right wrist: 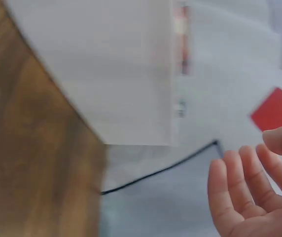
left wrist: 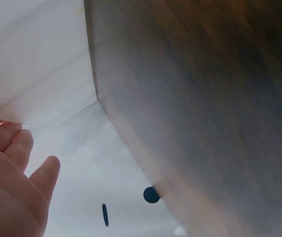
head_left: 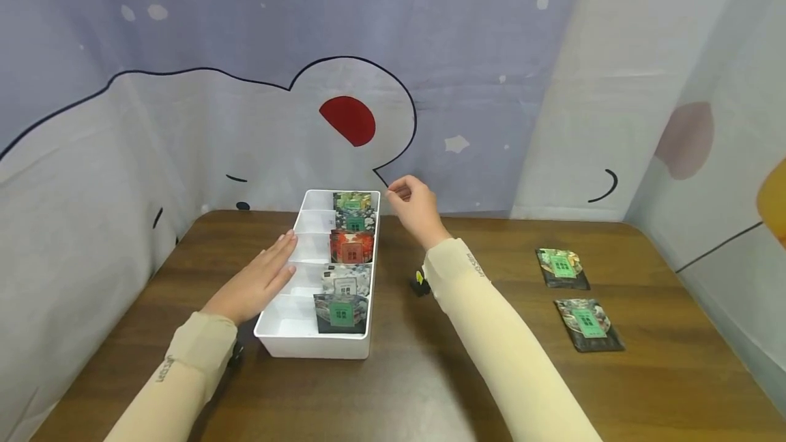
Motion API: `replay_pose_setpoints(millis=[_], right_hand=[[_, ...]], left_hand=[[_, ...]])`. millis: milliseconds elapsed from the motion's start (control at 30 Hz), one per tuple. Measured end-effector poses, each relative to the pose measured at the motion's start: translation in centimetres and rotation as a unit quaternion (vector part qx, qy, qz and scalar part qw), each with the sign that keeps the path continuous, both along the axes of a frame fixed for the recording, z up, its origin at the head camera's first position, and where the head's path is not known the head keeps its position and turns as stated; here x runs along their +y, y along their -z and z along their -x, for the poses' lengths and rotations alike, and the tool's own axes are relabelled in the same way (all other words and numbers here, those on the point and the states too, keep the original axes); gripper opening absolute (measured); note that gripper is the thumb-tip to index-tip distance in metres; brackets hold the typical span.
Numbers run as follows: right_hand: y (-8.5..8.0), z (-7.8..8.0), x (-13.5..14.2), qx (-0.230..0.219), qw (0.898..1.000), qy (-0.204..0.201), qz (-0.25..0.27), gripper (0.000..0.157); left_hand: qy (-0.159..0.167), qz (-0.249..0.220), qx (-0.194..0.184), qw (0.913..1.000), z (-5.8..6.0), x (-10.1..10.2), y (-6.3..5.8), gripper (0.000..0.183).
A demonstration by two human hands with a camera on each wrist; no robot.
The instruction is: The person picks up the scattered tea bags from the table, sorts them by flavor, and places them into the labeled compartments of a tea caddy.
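A long white divided box (head_left: 313,346) stands on the table, seen from its front end. Small flat packets stand in its compartments along the right side: a green-labelled one (head_left: 341,314) at the front, a pale one (head_left: 346,282), a red one (head_left: 352,247), and two greenish ones at the back, one of them yellow-green (head_left: 353,200). My left hand (head_left: 252,285) rests its straight fingers at the box's left rim. Beside the back right corner, my right hand (head_left: 417,209) is raised with fingers loosely bent; the right wrist view shows nothing held in the fingers (right wrist: 247,182).
Two more packets lie flat on the table at the right: a yellow-green one (head_left: 561,268) and, nearer, a dark one with a green label (head_left: 589,325). A printed curtain (head_left: 479,74) hangs behind the brown table (head_left: 405,387). Small black devices sit under both wrists.
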State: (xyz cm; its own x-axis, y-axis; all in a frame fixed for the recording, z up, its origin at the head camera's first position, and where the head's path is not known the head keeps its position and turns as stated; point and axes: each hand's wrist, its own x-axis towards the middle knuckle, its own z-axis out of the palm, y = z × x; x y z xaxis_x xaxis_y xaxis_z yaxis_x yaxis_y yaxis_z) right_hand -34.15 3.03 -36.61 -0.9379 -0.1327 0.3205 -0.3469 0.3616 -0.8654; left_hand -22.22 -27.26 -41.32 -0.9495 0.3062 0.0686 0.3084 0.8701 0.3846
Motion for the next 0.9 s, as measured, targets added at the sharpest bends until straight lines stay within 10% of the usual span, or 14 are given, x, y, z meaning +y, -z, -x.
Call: replay_pose_setpoints(millis=[433, 900], right_hand=[[-2.5, -4.7, 6.4, 0.05, 0.995, 0.061, -0.068, 0.012], [-0.9, -6.1, 13.4, 0.006, 0.985, 0.133, -0.109, 0.015]], left_hand=[[-0.003, -0.001, 0.0, 1.0, -0.1, 0.0, 0.1, 0.065], [-0.003, 0.007, -0.001, 1.0, 0.0, 0.0, 0.1, 0.065]])
